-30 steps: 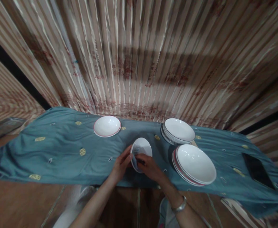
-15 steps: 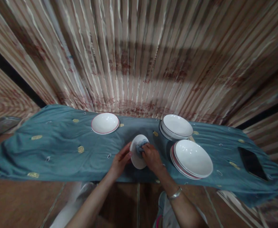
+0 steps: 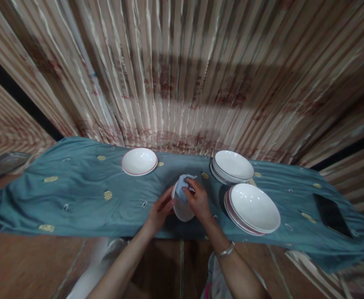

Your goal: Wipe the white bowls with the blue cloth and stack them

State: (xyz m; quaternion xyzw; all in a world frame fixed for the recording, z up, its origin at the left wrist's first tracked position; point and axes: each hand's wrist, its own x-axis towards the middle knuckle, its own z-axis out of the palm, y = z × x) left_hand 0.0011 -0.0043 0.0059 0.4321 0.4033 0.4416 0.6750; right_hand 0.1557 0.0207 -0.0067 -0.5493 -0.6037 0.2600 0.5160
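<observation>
Held tilted on edge over the near middle of the table is a white plate [image 3: 183, 211]. My left hand [image 3: 160, 210] grips its left rim, thumb on the near face and fingers behind. A light blue cloth [image 3: 182, 189] lies bunched against the plate's upper part, its loose end sticking out at the top. My right hand [image 3: 197, 199] pinches that cloth, with the fingers closed at the plate's upper right. The hands and cloth cover part of the plate.
A teal patterned cloth [image 3: 85, 199] covers the table. White dishes with a pink rim [image 3: 140, 161] sit at the back left. On the right are a dark-rimmed stack of plates [image 3: 234, 165], a nearer stack [image 3: 255, 207] and a black phone [image 3: 331, 214]. Striped curtains [image 3: 182, 83] hang behind.
My right hand has lifted slightly and brought the cloth up from the plate's middle to its upper edge, where more cloth shows. My left hand keeps its hold on the rim.
</observation>
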